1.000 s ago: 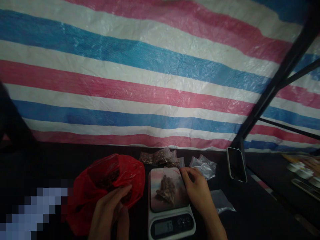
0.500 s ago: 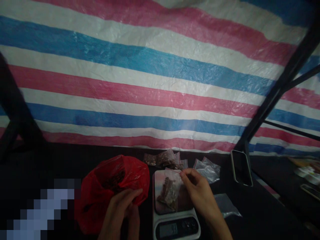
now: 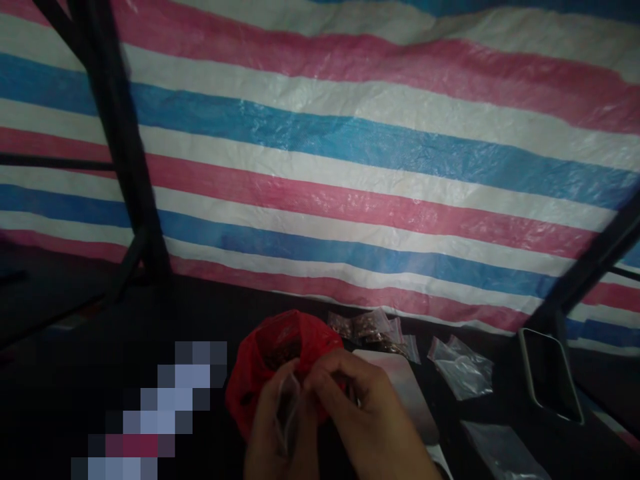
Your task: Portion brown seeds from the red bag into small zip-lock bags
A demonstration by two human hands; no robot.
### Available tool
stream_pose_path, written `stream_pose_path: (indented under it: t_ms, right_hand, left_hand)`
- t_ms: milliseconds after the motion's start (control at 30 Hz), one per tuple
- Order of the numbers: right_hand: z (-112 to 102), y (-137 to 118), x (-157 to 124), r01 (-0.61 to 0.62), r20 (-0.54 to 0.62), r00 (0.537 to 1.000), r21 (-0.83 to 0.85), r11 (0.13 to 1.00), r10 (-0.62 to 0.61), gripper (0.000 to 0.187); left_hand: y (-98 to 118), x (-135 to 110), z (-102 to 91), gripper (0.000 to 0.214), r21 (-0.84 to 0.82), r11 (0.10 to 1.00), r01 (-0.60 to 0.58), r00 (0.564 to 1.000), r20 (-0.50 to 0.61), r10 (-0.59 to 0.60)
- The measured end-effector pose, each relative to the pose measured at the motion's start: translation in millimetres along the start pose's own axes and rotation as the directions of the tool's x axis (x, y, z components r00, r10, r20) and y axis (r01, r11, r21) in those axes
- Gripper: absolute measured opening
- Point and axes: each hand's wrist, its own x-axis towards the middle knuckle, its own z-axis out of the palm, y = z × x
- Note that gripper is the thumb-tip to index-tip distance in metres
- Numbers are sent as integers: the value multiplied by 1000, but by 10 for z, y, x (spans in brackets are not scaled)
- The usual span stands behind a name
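Observation:
A small clear zip bag (image 3: 287,410), its mouth spread apart, is gripped in my left hand (image 3: 263,427). Dark bits seem to lie inside it, though the view is dim. My right hand (image 3: 363,407) pinches at the bag's upper edge, its fingertips partly hidden. Just behind both hands stands a red plastic bag (image 3: 323,333), open at the top, with dark brown pieces inside. To the right, a white kitchen scale (image 3: 413,393) is partly covered by my right hand and forearm.
Several filled zip bags (image 3: 370,327) lie behind the scale. Flat clear bags (image 3: 463,367) and another single clear bag (image 3: 503,450) are to the right. A phone (image 3: 550,377) leans by a dark post, before a striped tarp (image 3: 350,173).
The zip bag has left the scale and is now in my hands by the red bag. My left hand has let go of the red bag's rim. The view has swung left.

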Motion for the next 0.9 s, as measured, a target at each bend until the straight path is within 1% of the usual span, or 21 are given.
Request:
stream_pose_path:
  t_ms: [33,67,100,167,200,233,300,367,400,467,500,567,633,700,800,867,900]
  right_hand:
    - [81,59,55,-16,-33,999,-77,997,13,21]
    - [153,128,105,-42,-49,998,-189,981,33,20]
    - [214,197,148,-75,-70,996,-322,944,55,19]
    - [301,313,206,-147,-120,988,-556,818,97,22]
    - [328,351,223,-184,-151,982,-637,749,112,24]
    - [348,375,234,-216,-181,976,-694,687,123,26]
    - [376,391,247,-263,-231,964,-760,594,132,34]
    - [402,389,265,-293,-265,955,-791,537,130,43]
    - [418,389,280,-302,-276,952,-796,524,130,46]
    - [452,395,319,-312,-290,949,-792,525,127,49]
    - [468,400,341,-308,-290,949,-787,534,119,49]
    - [491,415,381,-271,-267,959,-781,562,91,45]
    - [493,430,413,-197,-212,976,-782,591,45,41]
    - [472,437,443,-108,-145,989,-787,607,-11,42]
    - [426,410,502,-22,-78,995,-783,621,-63,49]
    - [413,372,545,12,-36,998,-757,654,-61,52]
    - [415,354,562,37,-2,998,-733,679,-56,53]
  left_hand:
    - [38,90,-81,39,24,999,27,1000,-16,-26]
    - [62,175,-160,39,51,998,39,999,-37,-37]
    - [73,250,-231,39,78,995,53,997,-52,-49]
    - [66,361,-344,40,130,988,77,996,-65,-69]
    - [55,398,-387,40,157,984,83,996,-57,-75]
    - [45,424,-423,40,185,979,82,996,-45,-75]
    - [29,457,-486,38,239,969,59,998,-26,-55]
    - [21,485,-546,38,308,951,5,1000,-28,4]
    - [17,504,-575,38,353,935,-21,999,-38,37]
    - [12,551,-624,41,456,889,-43,996,-46,72]
    - [11,577,-641,42,505,862,-34,998,-34,59]
    - [17,627,-654,41,574,819,8,999,25,-27]
    - [33,669,-644,39,619,784,35,987,101,-124]
    - [47,704,-624,44,644,764,46,978,127,-166]
    - [33,753,-597,52,658,753,29,988,96,-122]
    - [-2,780,-584,53,633,774,3,993,89,-77]
    - [-20,790,-578,52,600,800,1,994,89,-68]
